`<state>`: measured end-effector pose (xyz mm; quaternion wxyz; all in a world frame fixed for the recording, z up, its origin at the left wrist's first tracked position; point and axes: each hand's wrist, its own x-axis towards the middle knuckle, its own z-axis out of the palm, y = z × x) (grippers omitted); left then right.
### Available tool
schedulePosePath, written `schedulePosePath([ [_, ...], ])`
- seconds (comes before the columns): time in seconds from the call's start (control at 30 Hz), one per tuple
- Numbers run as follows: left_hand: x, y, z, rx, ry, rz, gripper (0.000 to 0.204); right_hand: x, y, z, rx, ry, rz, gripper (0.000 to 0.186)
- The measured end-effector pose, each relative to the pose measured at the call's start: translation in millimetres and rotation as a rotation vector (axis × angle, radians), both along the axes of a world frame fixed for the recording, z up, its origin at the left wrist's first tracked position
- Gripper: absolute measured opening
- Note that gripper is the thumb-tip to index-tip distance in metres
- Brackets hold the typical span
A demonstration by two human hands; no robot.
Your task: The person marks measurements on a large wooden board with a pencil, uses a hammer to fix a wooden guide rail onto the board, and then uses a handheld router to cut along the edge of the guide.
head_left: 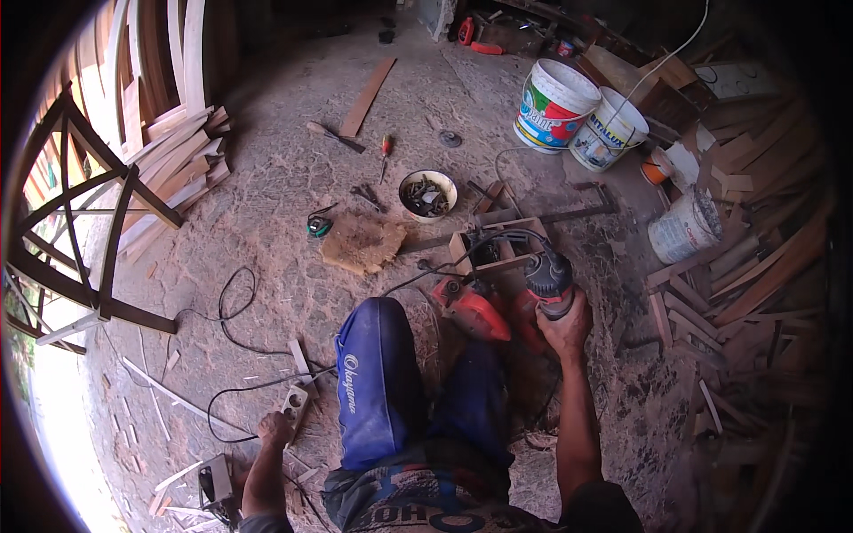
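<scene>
In my right hand [567, 329] is a red and black power tool [548, 277], held upright by its body, its black cord curving off leftward from the top. My left hand [275, 428] is closed at the edge of a white power strip [296, 401]; whatever its fingers hold is hidden. A black cable [211, 413] loops round to that hand. Between my knees and the raised tool lies a red power tool [475, 308] on the floor, with another red part beside it. Just beyond stands a wooden box [503, 244] with compartments.
Ahead are a bowl of small hardware [427, 195], a brown pad [362, 243], a tape measure [319, 226], pliers, a screwdriver [385, 158] and a long clamp [569, 211]. Paint buckets [557, 105] and wood offcuts [755, 240] fill the right. At left stands a wooden frame [107, 240].
</scene>
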<state>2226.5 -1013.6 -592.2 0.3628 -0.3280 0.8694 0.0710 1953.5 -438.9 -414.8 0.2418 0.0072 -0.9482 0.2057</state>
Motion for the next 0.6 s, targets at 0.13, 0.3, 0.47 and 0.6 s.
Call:
schedulePosePath([
  [0.13, 8.6, 2.7, -6.5, 0.012, -0.001, -0.015, 0.028, -24.4, 26.9, -6.9, 0.083, -0.017, -0.041, 0.075],
  [0.3, 9.2, 7.2, -6.3, -0.023, 0.072, -0.011, 0.027, -55.3, 49.1, 17.5, 0.040, 0.007, -0.084, 0.065],
  [0.47, -2.4, 12.9, 2.8, 0.049, 0.037, 0.035, 0.035, -49.1, 49.5, 32.6, 0.106, 0.067, 0.000, 0.070],
  [0.6, -29.1, 10.1, 49.5, -0.096, 0.037, -0.087, 0.049, -46.6, 39.8, 37.5, 0.108, 0.173, 0.089, 0.073],
])
